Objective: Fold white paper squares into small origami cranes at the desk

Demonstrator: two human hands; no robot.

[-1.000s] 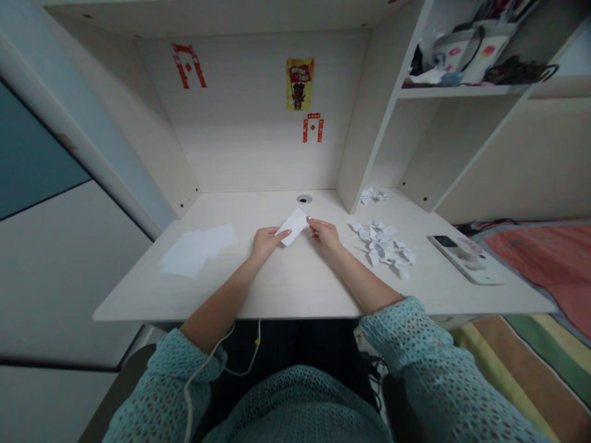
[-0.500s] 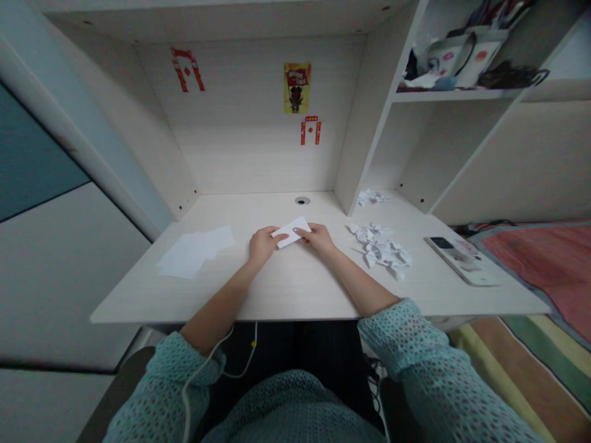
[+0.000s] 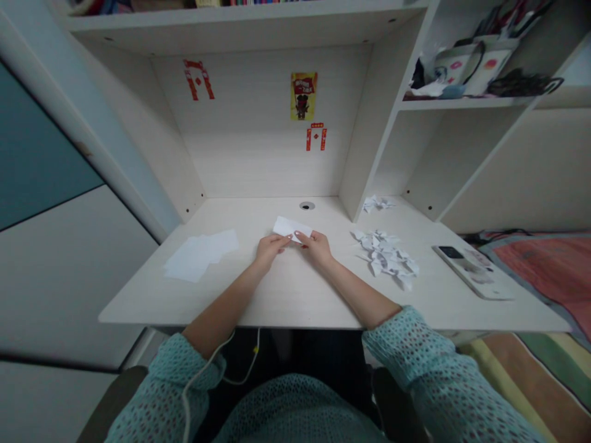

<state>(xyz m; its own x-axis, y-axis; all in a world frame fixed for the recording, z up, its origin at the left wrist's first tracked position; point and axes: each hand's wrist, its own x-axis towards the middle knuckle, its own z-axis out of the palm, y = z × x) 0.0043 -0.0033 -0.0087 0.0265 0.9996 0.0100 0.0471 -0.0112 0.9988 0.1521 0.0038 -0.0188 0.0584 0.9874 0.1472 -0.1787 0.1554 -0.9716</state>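
Right hand (image 3: 318, 247) and left hand (image 3: 268, 251) pinch white paper (image 3: 287, 226), while an upper-right white container (image 3: 489, 66) holds slim items (image 3: 510, 24).

A head-worn camera looks forward and down across the desk (image 3: 295, 301).

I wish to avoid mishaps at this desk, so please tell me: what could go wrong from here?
The white paper, in the right hand with the left hand against it, might tear if pulled unevenly. The loose paper pieces lie near the right forearm, which could scatter them. The flat sheets show no weight on top, so they could slide.
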